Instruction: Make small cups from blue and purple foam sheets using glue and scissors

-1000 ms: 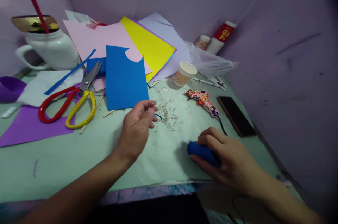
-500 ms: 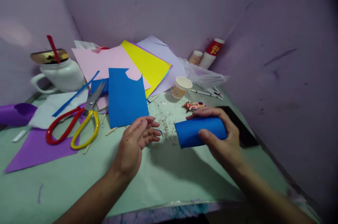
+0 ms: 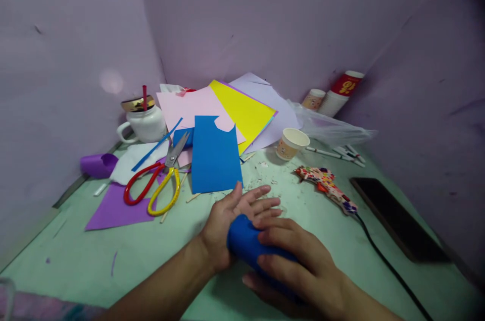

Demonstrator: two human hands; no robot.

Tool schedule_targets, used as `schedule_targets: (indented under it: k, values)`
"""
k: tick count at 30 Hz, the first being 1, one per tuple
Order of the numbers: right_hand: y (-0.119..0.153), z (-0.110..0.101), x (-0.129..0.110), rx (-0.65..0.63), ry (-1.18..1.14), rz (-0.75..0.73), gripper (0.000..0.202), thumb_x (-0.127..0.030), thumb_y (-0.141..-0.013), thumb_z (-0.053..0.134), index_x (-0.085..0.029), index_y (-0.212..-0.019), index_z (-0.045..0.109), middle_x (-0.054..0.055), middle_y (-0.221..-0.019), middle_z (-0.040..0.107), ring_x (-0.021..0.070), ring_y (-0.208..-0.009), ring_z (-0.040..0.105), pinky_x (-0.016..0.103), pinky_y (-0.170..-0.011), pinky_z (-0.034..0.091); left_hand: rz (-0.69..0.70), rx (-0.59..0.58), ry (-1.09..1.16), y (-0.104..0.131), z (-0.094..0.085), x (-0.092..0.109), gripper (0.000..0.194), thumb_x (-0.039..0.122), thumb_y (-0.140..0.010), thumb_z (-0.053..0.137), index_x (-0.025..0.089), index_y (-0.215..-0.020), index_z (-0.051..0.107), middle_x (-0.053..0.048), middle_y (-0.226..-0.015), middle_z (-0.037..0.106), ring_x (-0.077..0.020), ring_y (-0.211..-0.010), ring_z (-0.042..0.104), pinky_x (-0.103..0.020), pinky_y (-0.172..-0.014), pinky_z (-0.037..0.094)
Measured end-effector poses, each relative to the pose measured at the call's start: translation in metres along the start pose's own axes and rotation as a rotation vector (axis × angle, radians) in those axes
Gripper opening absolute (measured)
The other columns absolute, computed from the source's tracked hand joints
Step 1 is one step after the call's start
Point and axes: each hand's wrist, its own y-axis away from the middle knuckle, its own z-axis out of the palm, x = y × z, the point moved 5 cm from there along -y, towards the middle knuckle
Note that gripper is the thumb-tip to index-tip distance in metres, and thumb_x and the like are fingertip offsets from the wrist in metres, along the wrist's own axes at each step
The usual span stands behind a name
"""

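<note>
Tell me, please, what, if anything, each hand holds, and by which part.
The right hand holds the blue cylinder by its curved side, from above. The left hand, open at the cylinder's far end, grips nothing.

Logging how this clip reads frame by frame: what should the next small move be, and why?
Probably curl the fingers of the left hand around the blue cylinder: the right hand grips it, its far end lies at the left palm, and that hand is open.
</note>
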Motion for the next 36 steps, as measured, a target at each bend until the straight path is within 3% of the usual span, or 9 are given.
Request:
schedule_targets:
  k: [4,10,31,36]
  values:
    - [0.001,0.003,0.0,0.0,0.033,0.026,0.013,-0.025,-0.081,0.065,-0.022,-0.091,0.056,0.005,-0.083,0.068,0.0197,-0.087,0.069,0.031,-0.074,0.062,-0.032,-0.047,0.022,-0.001,-0.002,-0.002,0.059,0.054,-0.09,0.038,0.006,-0.123,0.05,-0.02,-0.116,0.063,-0.0267,-0.107,0.06,-0.04,-0.105,0.031]
    - [0.001,0.009,0.002,0.028,0.012,0.064,0.019,-0.022,-0.079,0.065,-0.021,-0.095,0.055,0.007,-0.084,0.066,0.0227,-0.086,0.068,0.035,-0.07,0.062,-0.064,-0.022,0.067,-0.004,-0.009,-0.006,0.06,0.057,-0.088,0.039,0.008,-0.121,0.05,-0.019,-0.109,0.066,-0.0266,-0.101,0.063,-0.042,-0.103,0.032]
    - [0.007,0.009,0.01,0.031,-0.028,0.071,0.017,-0.02,-0.079,0.066,-0.017,-0.092,0.056,0.009,-0.089,0.062,0.0214,-0.091,0.065,0.034,-0.077,0.06,-0.099,0.051,0.044,-0.007,-0.011,-0.009,0.059,0.058,-0.09,0.03,0.01,-0.12,0.047,-0.017,-0.101,0.065,-0.0236,-0.09,0.065,-0.04,-0.099,0.036]
    - [0.011,0.002,0.009,0.014,-0.08,-0.007,0.018,-0.021,-0.079,0.067,-0.02,-0.092,0.055,0.006,-0.09,0.062,0.0216,-0.092,0.067,0.031,-0.078,0.061,-0.131,-0.03,0.057,-0.009,-0.009,-0.01,0.06,0.059,-0.088,0.033,0.011,-0.121,0.044,-0.019,-0.111,0.061,-0.0233,-0.095,0.063,-0.04,-0.102,0.032]
